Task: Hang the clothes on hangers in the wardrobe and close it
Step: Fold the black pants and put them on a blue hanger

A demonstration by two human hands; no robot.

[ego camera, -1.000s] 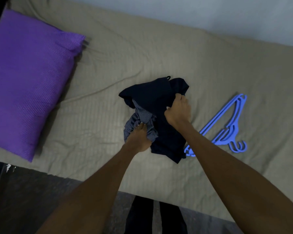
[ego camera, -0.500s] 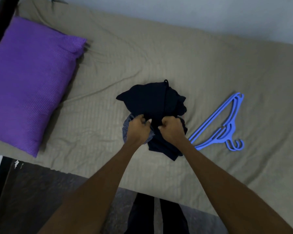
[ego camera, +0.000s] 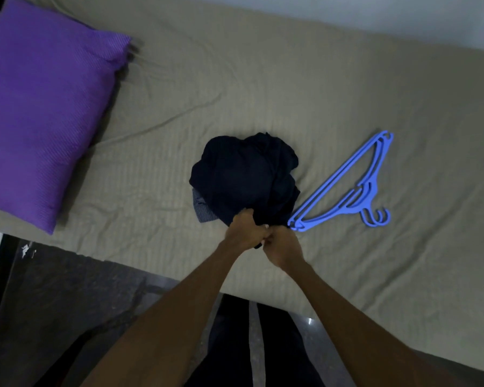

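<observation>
Head view: both hands meet at the near edge of the dark garment (ego camera: 243, 174) on the bed (ego camera: 347, 88). Left hand (ego camera: 245, 230) has its fingers curled tight into the fabric edge, fully closed on cloth. Right hand (ego camera: 282, 248) is also clenched, knuckles touching the left hand, and grips the same dark fabric; a bit of it shows between the two fists. Garment is bunched in a heap mid-bed, with a striped cloth (ego camera: 203, 209) poking out under its left side. Blue hangers (ego camera: 347, 185), stacked, lie just right of the heap, near tip almost touching the cloth and the right hand. Purple pillow (ego camera: 42, 107) sits well apart at far left.
</observation>
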